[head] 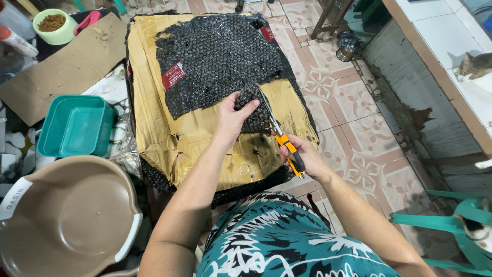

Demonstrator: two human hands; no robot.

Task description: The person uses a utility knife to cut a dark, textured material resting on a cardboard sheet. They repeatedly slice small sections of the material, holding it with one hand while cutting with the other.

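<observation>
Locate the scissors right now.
Head view, centre-right: the scissors are in the right hand, blades on the black bubble wrap beside the left hand.

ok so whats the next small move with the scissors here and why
Probably close the scissors and advance the cut away from the body. The right hand holds their orange handles with the blades at the edge of the black bubble wrap, while the left hand lifts a flap of it off the brown-taped package. Much wrap remains stuck on top.
</observation>
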